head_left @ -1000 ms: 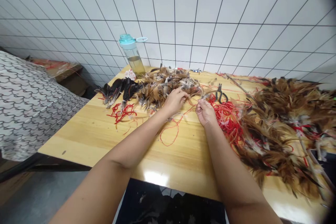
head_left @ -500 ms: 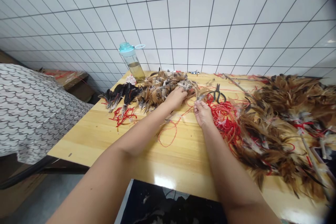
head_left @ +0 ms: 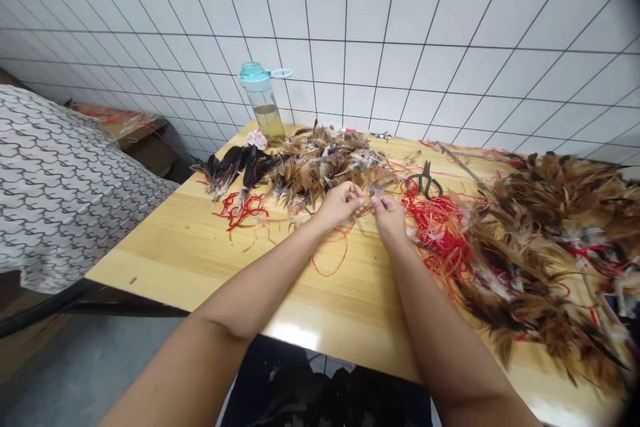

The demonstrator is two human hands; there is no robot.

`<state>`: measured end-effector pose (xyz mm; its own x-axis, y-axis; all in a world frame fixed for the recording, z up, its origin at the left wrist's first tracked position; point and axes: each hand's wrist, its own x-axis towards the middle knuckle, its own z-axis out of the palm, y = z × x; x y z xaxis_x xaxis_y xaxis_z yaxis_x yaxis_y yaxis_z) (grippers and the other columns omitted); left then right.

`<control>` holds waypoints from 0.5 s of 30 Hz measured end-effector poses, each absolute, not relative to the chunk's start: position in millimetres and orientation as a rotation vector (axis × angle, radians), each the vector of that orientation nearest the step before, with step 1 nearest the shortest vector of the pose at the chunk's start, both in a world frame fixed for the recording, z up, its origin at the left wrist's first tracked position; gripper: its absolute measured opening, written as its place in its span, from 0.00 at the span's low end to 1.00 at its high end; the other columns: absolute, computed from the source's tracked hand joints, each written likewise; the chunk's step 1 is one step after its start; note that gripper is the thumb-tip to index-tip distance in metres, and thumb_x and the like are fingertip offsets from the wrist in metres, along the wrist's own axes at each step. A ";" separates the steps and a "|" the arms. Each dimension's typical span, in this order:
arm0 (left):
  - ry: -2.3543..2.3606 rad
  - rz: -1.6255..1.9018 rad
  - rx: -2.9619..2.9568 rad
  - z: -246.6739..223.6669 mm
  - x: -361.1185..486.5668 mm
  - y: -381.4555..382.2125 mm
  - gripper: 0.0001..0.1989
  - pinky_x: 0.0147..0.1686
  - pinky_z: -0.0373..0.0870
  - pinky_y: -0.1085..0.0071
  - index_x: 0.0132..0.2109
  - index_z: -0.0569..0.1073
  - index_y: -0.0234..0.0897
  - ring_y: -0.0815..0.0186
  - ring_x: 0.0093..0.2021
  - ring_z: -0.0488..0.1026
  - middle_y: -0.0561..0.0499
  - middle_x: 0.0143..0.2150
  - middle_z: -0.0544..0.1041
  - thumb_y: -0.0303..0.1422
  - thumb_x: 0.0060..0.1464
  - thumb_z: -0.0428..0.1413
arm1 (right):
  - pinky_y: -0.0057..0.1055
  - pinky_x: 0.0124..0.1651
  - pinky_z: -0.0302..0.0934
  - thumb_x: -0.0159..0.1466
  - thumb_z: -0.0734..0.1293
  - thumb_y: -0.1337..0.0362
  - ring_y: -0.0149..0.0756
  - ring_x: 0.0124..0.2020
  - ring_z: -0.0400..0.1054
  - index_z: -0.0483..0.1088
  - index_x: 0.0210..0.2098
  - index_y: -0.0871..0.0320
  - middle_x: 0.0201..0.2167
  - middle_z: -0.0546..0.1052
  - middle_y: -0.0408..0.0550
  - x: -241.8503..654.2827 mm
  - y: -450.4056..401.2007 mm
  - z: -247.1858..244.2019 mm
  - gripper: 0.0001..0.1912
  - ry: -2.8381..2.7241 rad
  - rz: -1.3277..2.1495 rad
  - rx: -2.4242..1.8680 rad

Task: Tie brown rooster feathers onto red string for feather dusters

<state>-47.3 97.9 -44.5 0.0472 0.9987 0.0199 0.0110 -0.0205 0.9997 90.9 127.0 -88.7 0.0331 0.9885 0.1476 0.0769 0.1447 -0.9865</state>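
My right hand (head_left: 389, 215) pinches a few brown feathers (head_left: 379, 181) by their quill ends, the tips pointing away from me. Close beside it, my left hand (head_left: 344, 203) has thumb and fingertips pressed together near those quills; what lies in this pinch is too small to make out. Behind both hands spreads a heap of brown and white feathers (head_left: 313, 163). A loop of thin red string (head_left: 331, 272) lies on the table below the hands. Right of my right hand is a tangle of red string (head_left: 440, 230), with black-handled scissors (head_left: 425, 181) just behind it.
A large pile of brown feathers (head_left: 545, 213) covers the table's right side. Black feather bundles (head_left: 235, 167) and short red strings (head_left: 241, 211) lie at left. A bottle with a turquoise lid (head_left: 265, 107) stands by the tiled wall (head_left: 325, 7). Patterned cloth (head_left: 75, 187) hangs at far left.
My left hand has come back from the feather heap toward my right hand, and the two now nearly meet. My right hand still holds the feathers. The view has shifted slightly.
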 end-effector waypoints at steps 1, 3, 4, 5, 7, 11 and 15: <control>1.181 1.174 1.245 -45.1 -47.3 98.1 0.05 0.28 0.67 0.75 0.35 0.67 0.35 0.72 0.24 0.68 0.56 0.24 0.71 0.26 0.50 0.56 | 0.30 0.29 0.52 0.52 0.67 0.51 0.31 0.22 0.56 0.69 0.21 0.57 0.17 0.65 0.40 90.7 126.3 -88.0 0.15 -1.316 1.040 -1.183; 1.219 1.166 1.264 -44.7 -48.4 98.6 0.04 0.27 0.66 0.75 0.33 0.68 0.34 0.73 0.24 0.67 0.56 0.23 0.71 0.27 0.49 0.57 | 0.30 0.28 0.52 0.52 0.66 0.52 0.30 0.22 0.56 0.70 0.21 0.58 0.16 0.65 0.40 90.7 125.2 -87.3 0.15 -1.351 1.041 -1.209; 1.241 1.165 1.289 -44.1 -49.3 98.7 0.04 0.27 0.65 0.76 0.32 0.68 0.34 0.73 0.24 0.67 0.56 0.24 0.71 0.27 0.48 0.58 | 0.29 0.28 0.52 0.52 0.66 0.52 0.30 0.22 0.56 0.70 0.22 0.58 0.16 0.66 0.40 90.7 124.8 -87.2 0.15 -1.370 1.039 -1.219; 1.261 1.167 1.316 -43.5 -50.2 98.8 0.04 0.27 0.64 0.76 0.31 0.69 0.33 0.73 0.25 0.66 0.56 0.25 0.71 0.28 0.48 0.58 | 0.29 0.28 0.52 0.52 0.66 0.52 0.30 0.22 0.56 0.71 0.22 0.58 0.17 0.66 0.40 90.7 124.5 -87.2 0.15 -1.388 1.036 -1.227; 1.282 1.171 1.348 -42.8 -51.7 99.1 0.05 0.27 0.64 0.77 0.31 0.70 0.33 0.74 0.26 0.66 0.55 0.27 0.72 0.29 0.46 0.60 | 0.29 0.28 0.52 0.52 0.66 0.52 0.31 0.22 0.57 0.72 0.23 0.58 0.17 0.67 0.40 90.7 123.9 -86.9 0.15 -1.421 1.039 -1.229; 1.296 1.172 1.381 -43.6 -53.9 101.2 0.06 0.31 0.65 0.75 0.32 0.72 0.33 0.72 0.29 0.68 0.54 0.29 0.74 0.30 0.46 0.59 | 0.29 0.28 0.52 0.51 0.66 0.51 0.30 0.22 0.56 0.70 0.22 0.57 0.17 0.65 0.39 91.2 122.4 -82.6 0.15 -1.430 1.098 -1.182; 1.335 1.179 1.477 -44.8 -55.1 103.1 0.04 0.35 0.65 0.73 0.33 0.73 0.33 0.70 0.31 0.70 0.53 0.30 0.76 0.30 0.48 0.58 | 0.29 0.27 0.50 0.51 0.68 0.52 0.29 0.21 0.54 0.69 0.21 0.57 0.17 0.64 0.39 92.2 120.3 -77.6 0.14 -1.437 1.168 -1.120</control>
<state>-55.1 103.1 -44.8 0.0069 0.9928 0.1200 0.2419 -0.1181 0.9631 92.2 120.3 -77.6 -0.1420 0.9832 0.1149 0.0886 0.1282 -0.9878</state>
